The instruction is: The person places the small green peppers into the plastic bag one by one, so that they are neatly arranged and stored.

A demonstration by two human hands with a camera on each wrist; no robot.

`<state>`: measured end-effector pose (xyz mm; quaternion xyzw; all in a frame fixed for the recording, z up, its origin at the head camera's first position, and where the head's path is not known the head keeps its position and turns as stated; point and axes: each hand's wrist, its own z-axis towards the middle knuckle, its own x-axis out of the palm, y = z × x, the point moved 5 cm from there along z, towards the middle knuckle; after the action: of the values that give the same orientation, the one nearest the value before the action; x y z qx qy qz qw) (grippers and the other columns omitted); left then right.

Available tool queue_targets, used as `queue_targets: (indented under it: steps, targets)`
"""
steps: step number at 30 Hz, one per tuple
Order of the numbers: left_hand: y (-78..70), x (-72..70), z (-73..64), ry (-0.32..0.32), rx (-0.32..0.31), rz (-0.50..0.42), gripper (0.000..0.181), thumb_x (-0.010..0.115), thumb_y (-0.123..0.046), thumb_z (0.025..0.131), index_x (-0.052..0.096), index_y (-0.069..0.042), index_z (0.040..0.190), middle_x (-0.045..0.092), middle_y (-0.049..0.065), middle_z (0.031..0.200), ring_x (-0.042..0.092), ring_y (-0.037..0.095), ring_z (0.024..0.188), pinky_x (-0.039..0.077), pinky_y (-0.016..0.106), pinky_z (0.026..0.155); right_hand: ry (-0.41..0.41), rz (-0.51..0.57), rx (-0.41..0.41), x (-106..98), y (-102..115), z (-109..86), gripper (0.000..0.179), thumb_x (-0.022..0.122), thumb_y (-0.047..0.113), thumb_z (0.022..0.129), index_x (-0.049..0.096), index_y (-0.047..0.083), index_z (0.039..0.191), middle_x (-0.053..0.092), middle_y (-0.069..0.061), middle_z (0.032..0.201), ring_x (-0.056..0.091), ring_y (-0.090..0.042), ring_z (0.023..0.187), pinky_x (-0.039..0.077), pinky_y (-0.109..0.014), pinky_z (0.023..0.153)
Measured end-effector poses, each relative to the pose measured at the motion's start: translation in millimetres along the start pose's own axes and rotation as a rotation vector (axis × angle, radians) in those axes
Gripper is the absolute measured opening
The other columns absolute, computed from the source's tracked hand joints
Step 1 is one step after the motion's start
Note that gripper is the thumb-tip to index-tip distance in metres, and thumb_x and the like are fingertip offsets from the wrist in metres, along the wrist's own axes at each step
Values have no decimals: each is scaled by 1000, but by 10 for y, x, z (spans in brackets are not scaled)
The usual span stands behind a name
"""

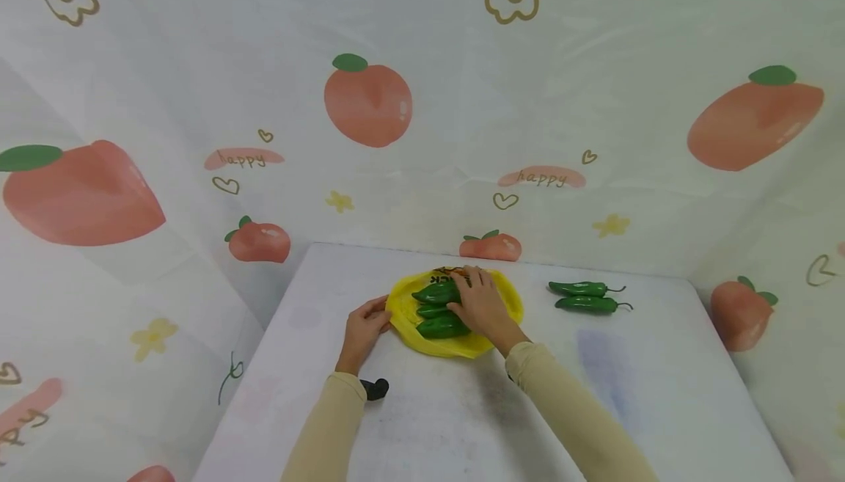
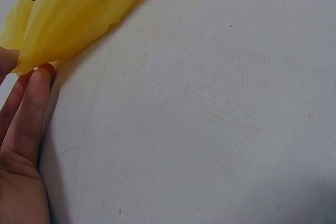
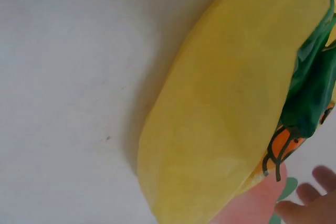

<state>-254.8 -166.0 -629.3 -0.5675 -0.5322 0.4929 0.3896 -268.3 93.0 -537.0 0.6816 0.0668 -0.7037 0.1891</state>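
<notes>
A yellow plastic bag [image 1: 455, 348] lies spread in a rounded shape near the back of the table, with dark print on its far side. Several green chili peppers [image 1: 441, 327] rest in it side by side. My left hand [image 1: 363, 329] pinches the bag's left edge between thumb and fingers, as the left wrist view shows at the yellow film [image 2: 79, 19]. Over the peppers' right ends reaches my right hand [image 1: 487, 307], hiding them in the head view. In the right wrist view its loosely bent fingers [image 3: 310, 195] show beyond a pepper's stem, around nothing.
Two more green chili peppers [image 1: 586, 297] lie side by side to the right of the bag. A small black object [image 1: 376, 389] sticks out beside the left sleeve. White cloth [image 1: 422, 196] printed with peaches hangs behind the white table [image 1: 429, 423].
</notes>
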Motion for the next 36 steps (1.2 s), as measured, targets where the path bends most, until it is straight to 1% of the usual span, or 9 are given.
queue_targets:
  steps: [4,8,14,20,26,31,36]
  targets:
    - [10,-17,14,12,0,7,38,71,-21,95,68,-22,133,67,7,133,69,17,107,62,22,86,0,-40,38,0,-32,-15,75,57,55,99,35,14,158,29,-22,163,27,-45,152,26,-63,125]
    - [31,-47,34,8,-1,4,38,71,-21,95,68,-23,132,67,7,133,69,17,108,62,22,86,-8,-48,46,-14,-60,-31,80,52,62,98,31,16,160,22,-22,167,20,-45,156,21,-66,126]
    - [45,-50,30,2,-11,18,38,71,-22,95,68,-23,133,67,6,132,68,18,108,62,22,86,-22,-3,65,-30,-144,-78,88,54,67,95,29,17,162,14,-21,170,13,-46,157,16,-69,125]
    - [32,-23,14,-2,-14,25,37,72,-22,95,68,-23,132,67,7,131,68,17,107,62,22,85,6,0,90,-79,-241,-146,97,54,72,92,19,18,165,7,-21,171,8,-48,158,12,-72,124]
    - [19,1,32,-4,-16,21,37,71,-22,95,69,-23,132,67,7,131,69,17,107,62,22,85,28,0,113,-117,-386,-201,99,53,74,91,17,19,165,5,-22,171,8,-53,156,9,-75,123]
    - [13,5,41,-3,-18,18,38,71,-22,94,69,-23,132,68,7,132,69,17,106,62,23,85,32,-1,129,-131,-506,-239,99,52,77,89,20,20,165,6,-22,171,4,-52,157,7,-77,121]
    - [31,-5,37,-7,-26,10,38,72,-22,94,69,-22,132,68,7,131,69,17,106,62,24,86,49,3,149,-129,-641,-259,98,49,77,90,20,21,165,7,-22,171,0,-50,157,3,-76,122]
